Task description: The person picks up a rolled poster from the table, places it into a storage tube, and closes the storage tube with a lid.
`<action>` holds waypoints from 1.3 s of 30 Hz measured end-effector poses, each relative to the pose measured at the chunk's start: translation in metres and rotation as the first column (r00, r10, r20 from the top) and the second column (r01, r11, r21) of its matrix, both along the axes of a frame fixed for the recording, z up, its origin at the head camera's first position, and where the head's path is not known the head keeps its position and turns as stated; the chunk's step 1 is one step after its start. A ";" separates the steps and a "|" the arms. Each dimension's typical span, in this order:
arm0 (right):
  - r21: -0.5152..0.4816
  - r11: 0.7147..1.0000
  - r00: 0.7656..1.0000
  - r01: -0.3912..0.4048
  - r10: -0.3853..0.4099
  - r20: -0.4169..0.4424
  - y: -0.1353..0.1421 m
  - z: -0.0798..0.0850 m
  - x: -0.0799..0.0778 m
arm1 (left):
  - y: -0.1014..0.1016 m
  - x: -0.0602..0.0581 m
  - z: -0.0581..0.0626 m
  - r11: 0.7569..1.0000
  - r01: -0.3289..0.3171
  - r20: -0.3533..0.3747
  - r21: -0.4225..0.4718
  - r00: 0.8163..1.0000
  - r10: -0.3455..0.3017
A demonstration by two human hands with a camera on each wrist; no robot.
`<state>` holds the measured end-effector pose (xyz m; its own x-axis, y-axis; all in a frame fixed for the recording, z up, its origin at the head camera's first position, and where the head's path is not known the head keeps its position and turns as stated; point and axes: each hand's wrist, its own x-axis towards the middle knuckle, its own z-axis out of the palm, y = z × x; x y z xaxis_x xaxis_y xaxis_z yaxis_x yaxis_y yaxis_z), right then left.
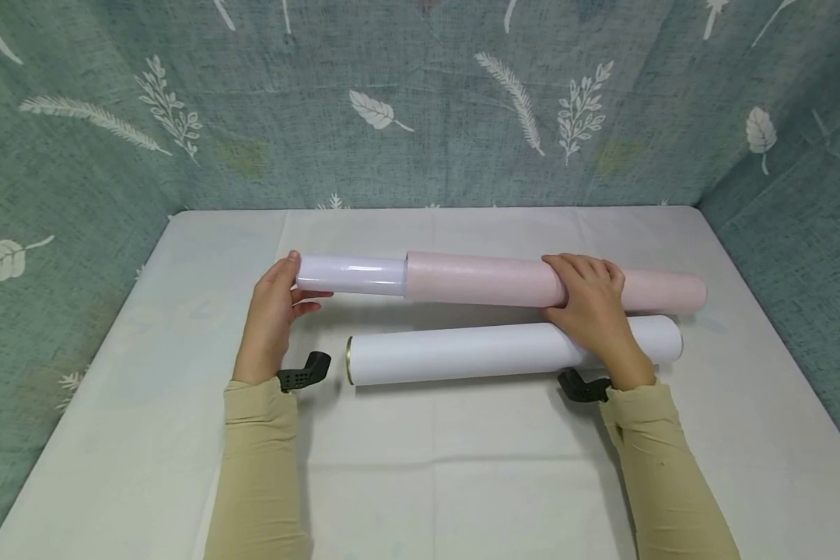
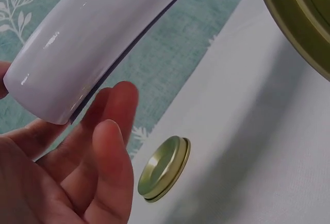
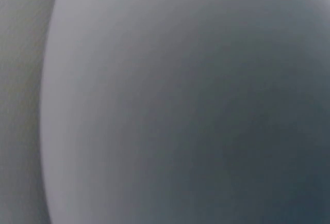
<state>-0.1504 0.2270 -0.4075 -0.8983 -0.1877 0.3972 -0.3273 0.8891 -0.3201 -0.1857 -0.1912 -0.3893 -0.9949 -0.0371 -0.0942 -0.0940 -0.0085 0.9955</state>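
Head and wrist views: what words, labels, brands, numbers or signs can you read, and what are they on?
None. No lettering shows on the pink tube, white tube, lavender roll or gold lid.
The green cloth shows plant prints, no text.
The right wrist view is too blurred to read.

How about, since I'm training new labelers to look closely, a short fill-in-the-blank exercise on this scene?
1. The glossy rolled sheet held by the left hand sticks out of the farther tube, which is coloured ____.
2. The nearer tube is coloured ____.
3. In the left wrist view, the round metallic cap is coloured ____.
Missing words: pink; white; gold.
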 end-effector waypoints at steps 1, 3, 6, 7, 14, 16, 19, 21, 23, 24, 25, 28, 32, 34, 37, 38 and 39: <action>0.001 1.000 1.000 0.000 0.000 0.000 0.000 0.000 0.000 | 0.000 0.001 0.002 1.000 0.013 0.020 0.007 1.000 -0.013; 0.001 1.000 1.000 -0.001 0.001 0.000 0.000 0.000 0.000 | 0.002 0.004 0.008 0.999 0.044 0.051 -0.006 0.998 -0.044; 0.001 1.000 1.000 -0.001 0.001 0.001 0.000 0.000 0.000 | 0.005 0.008 0.014 0.997 0.076 0.071 -0.021 0.995 -0.075; 0.002 1.000 1.000 -0.002 0.002 0.001 0.000 0.000 0.000 | 0.005 0.009 0.016 0.996 0.084 0.071 -0.029 0.994 -0.081; 0.006 1.000 1.000 -0.002 0.002 -0.010 0.000 0.000 -0.001 | 0.010 0.012 0.019 0.990 0.100 0.069 -0.095 0.993 -0.093; 0.007 1.000 1.000 -0.001 0.001 -0.010 0.000 -0.001 -0.001 | 0.010 0.012 0.018 0.988 0.104 0.075 -0.114 0.993 -0.096; 0.007 1.000 1.000 -0.002 0.002 -0.010 0.000 -0.001 -0.001 | 0.010 0.012 0.017 0.985 0.103 0.087 -0.138 0.992 -0.092; 0.007 1.000 1.000 -0.001 0.001 -0.010 0.000 -0.001 -0.001 | 0.011 0.011 0.017 0.983 0.103 0.084 -0.153 0.992 -0.091; 0.007 1.000 1.000 -0.001 0.001 -0.010 0.000 -0.001 -0.001 | 0.011 0.011 0.017 0.982 0.101 0.081 -0.162 0.993 -0.089; 0.008 1.000 1.000 -0.001 0.001 -0.010 0.000 -0.001 -0.001 | 0.011 0.012 0.017 0.981 0.101 0.078 -0.166 0.993 -0.090; 0.008 1.000 1.000 -0.001 0.001 -0.010 0.000 -0.001 -0.001 | 0.011 0.011 0.017 0.981 0.102 0.074 -0.166 0.993 -0.091; 0.005 1.000 1.000 -0.002 0.002 -0.013 0.000 -0.001 -0.001 | 0.011 0.011 0.016 0.981 0.109 0.071 -0.162 0.993 -0.098; 0.006 1.000 1.000 -0.004 0.004 -0.015 0.000 -0.001 -0.001 | 0.010 0.006 0.009 0.983 0.110 0.072 -0.150 0.992 -0.101; 0.005 1.000 1.000 -0.005 0.005 -0.014 0.000 -0.001 -0.001 | 0.008 0.003 0.004 0.984 0.110 0.071 -0.141 0.992 -0.101; 0.002 1.000 1.000 -0.006 0.006 -0.011 0.000 -0.001 -0.001 | 0.006 0.000 -0.001 0.987 0.115 0.065 -0.111 0.992 -0.108; 0.001 1.000 1.000 -0.005 0.005 -0.010 0.000 -0.001 -0.001 | 0.006 -0.001 -0.001 0.988 0.120 0.063 -0.101 0.992 -0.114; 0.001 1.000 1.000 -0.005 0.005 -0.010 0.000 -0.001 -0.001 | 0.006 -0.001 -0.001 0.987 0.125 0.062 -0.096 0.991 -0.119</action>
<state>-0.1511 0.2268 -0.4082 -0.8935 -0.1928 0.4056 -0.3350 0.8876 -0.3161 -0.1865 -0.1847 -0.3907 -0.9858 0.0725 -0.1515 -0.1435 0.1057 0.9840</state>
